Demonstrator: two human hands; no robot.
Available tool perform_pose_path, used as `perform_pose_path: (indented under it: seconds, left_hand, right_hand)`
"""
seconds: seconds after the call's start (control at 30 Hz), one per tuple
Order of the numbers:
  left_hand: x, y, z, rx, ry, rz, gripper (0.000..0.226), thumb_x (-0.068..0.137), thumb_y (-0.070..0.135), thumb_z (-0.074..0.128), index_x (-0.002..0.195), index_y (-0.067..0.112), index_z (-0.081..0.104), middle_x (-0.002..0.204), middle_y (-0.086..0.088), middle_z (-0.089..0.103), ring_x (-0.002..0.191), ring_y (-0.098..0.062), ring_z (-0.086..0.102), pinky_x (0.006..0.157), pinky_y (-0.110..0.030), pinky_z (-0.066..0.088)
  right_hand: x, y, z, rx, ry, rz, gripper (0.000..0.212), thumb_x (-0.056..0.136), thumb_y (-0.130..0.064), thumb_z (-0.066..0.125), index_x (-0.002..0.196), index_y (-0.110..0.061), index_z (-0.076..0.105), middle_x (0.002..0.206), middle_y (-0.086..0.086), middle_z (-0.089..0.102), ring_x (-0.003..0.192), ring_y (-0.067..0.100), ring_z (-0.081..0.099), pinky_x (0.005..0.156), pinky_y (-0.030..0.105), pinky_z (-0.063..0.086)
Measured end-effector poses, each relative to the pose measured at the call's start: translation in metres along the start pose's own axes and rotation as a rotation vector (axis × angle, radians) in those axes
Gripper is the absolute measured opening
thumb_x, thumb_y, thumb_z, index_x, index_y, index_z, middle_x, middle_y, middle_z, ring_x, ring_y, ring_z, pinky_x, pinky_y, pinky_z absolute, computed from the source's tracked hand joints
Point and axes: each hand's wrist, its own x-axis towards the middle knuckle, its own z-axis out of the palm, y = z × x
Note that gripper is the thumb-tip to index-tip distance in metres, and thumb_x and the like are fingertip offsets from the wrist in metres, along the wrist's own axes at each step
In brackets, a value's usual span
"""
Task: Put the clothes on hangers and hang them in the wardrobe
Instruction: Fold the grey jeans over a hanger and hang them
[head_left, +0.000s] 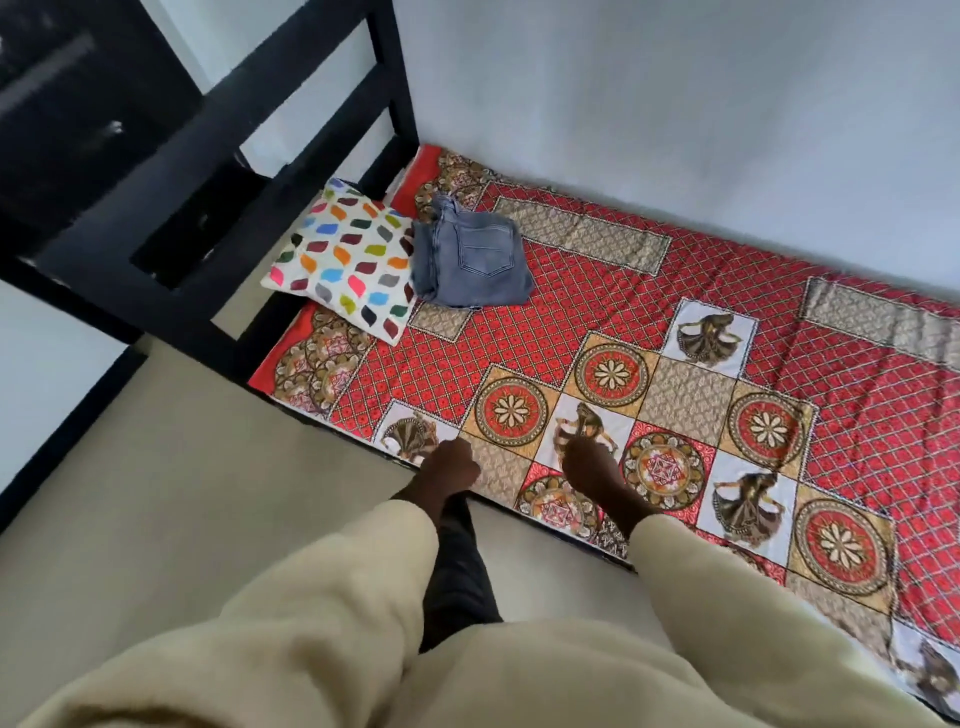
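A folded pair of grey-blue jeans (470, 260) lies on the bed, upper centre of the frame, back pocket facing up. Its left edge touches a white pillow (345, 260) printed with coloured leaf shapes, which sits at the head of the bed against the black bed frame (244, 171). Both rest on a red patterned bedsheet (649, 322) with floral medallions and dancer squares, running from centre to the right edge of the frame.

Well apart from the jeans, at the near edge of the bed in the lower centre, are the two hands. The left hand (451, 464) is at the sheet's edge with its fingers curled inward into a loose fist; whether it grips the cloth cannot be told. The right hand (589, 460) is over a dancer square, fingers (574, 441) bent downward and close together, seeming to touch the sheet. Neither hand holds a garment. Cream sleeves (332, 587) cover both arms. The beige floor (171, 467) fills the left of the frame.
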Motion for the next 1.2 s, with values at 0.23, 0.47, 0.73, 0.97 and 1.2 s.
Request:
perform_pose_path:
  seconds: [0.23, 0.47, 0.73, 0.97, 1.2]
  left_hand:
    - [0.197, 0.025, -0.160, -0.157, -0.051, 0.010, 0.028, 0.097, 0.013, 0.048, 0.115, 0.000, 0.066, 0.114, -0.017, 0.067, 0.107, -0.033, 0.063, 0.083, -0.030, 0.049]
    - [0.381, 0.028, -0.253, -0.479, -0.043, -0.075, 0.045, 0.091, 0.030, 0.055, 0.126, 0.003, 0.062, 0.130, -0.015, 0.061, 0.123, -0.032, 0.055, 0.104, -0.034, 0.042]
    - [0.513, 0.046, -0.244, -0.808, 0.079, -0.127, 0.109, 0.077, 0.038, 0.081, 0.157, 0.011, 0.013, 0.161, -0.008, 0.023, 0.145, -0.024, 0.029, 0.115, -0.036, 0.032]
    - [0.541, 0.063, -0.265, -0.135, 0.599, 0.074, 0.038, 0.078, 0.026, 0.065, 0.113, 0.012, 0.067, 0.119, -0.019, 0.060, 0.110, -0.037, 0.057, 0.093, -0.043, 0.050]
    - [0.391, 0.096, -0.197, -0.345, 0.198, 0.663, 0.023, 0.077, 0.001, 0.050, 0.093, 0.004, 0.066, 0.109, -0.013, 0.063, 0.097, -0.030, 0.061, 0.082, -0.038, 0.050]
  right_hand:
    - [0.152, -0.118, -0.058, -0.008, -0.078, 0.146, 0.026, 0.096, -0.013, 0.046, 0.114, -0.002, 0.061, 0.113, 0.020, 0.064, 0.105, 0.036, 0.061, 0.083, 0.035, 0.048]
    - [0.293, -0.195, -0.058, 0.045, -0.067, 0.178, 0.025, 0.097, -0.006, 0.041, 0.103, 0.002, 0.064, 0.106, 0.018, 0.067, 0.080, 0.021, 0.053, 0.063, 0.023, 0.039]
    - [0.351, -0.199, -0.038, 0.004, -0.200, 0.240, 0.027, 0.097, -0.008, 0.042, 0.111, 0.001, 0.064, 0.109, 0.021, 0.065, 0.102, 0.035, 0.062, 0.086, 0.035, 0.050]
    - [0.389, -0.202, -0.039, 0.151, -0.089, 0.202, 0.021, 0.093, -0.008, 0.049, 0.079, -0.009, 0.065, 0.079, 0.007, 0.065, 0.068, 0.022, 0.060, 0.064, 0.028, 0.046]
    - [0.398, -0.228, -0.094, 1.048, 0.169, 0.269, 0.063, 0.079, -0.047, 0.075, 0.126, -0.018, 0.044, 0.114, 0.001, 0.062, 0.102, 0.020, 0.064, 0.082, 0.035, 0.054]
